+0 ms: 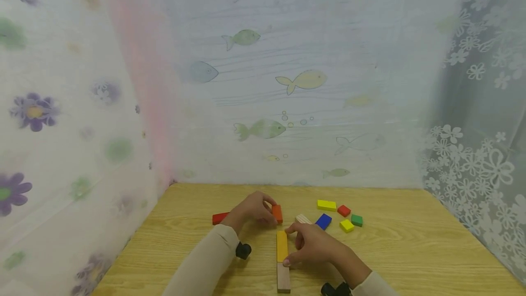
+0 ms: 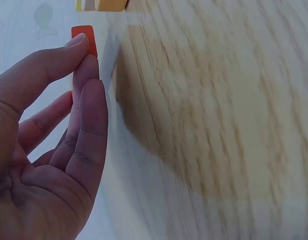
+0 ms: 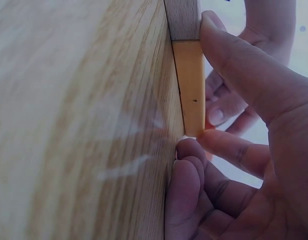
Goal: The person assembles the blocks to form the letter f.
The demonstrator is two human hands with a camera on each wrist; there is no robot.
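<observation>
On the counter [image 1: 394,255], head view: near the middle, a wood-coloured block [image 1: 283,279] and a yellow-orange block [image 1: 281,246] laid end to end in a row running near to far. Just past the row's far end, apart by a narrow gap, an orange-red block [image 1: 277,214] with the left hand [image 1: 255,209] at its left side, grip pinched on it. To the right of the row, the right hand [image 1: 314,243], grip closed along the length of the yellow-orange block. By the look of it, two pieces in line, a third at the far end but not yet joined. Outside the row: a red block [image 1: 219,218] to the left, partly behind the left arm; farther right, a pale ridged block [image 1: 303,219] and a blue block [image 1: 323,221], both partly covered by the right hand, plus a yellow block [image 1: 326,205] and three small pieces.

From the left wrist: thumb and fingertip on the orange-red block, most of it hidden; no telling whether lifted or resting. At the top edge, yellow-orange block cut off.

From the right wrist: thumb by the seam, index finger at the far end of the yellow-orange block. Wood-coloured block cropped at the top; orange-red block mostly behind fingers, gap impossible to judge.
</observation>
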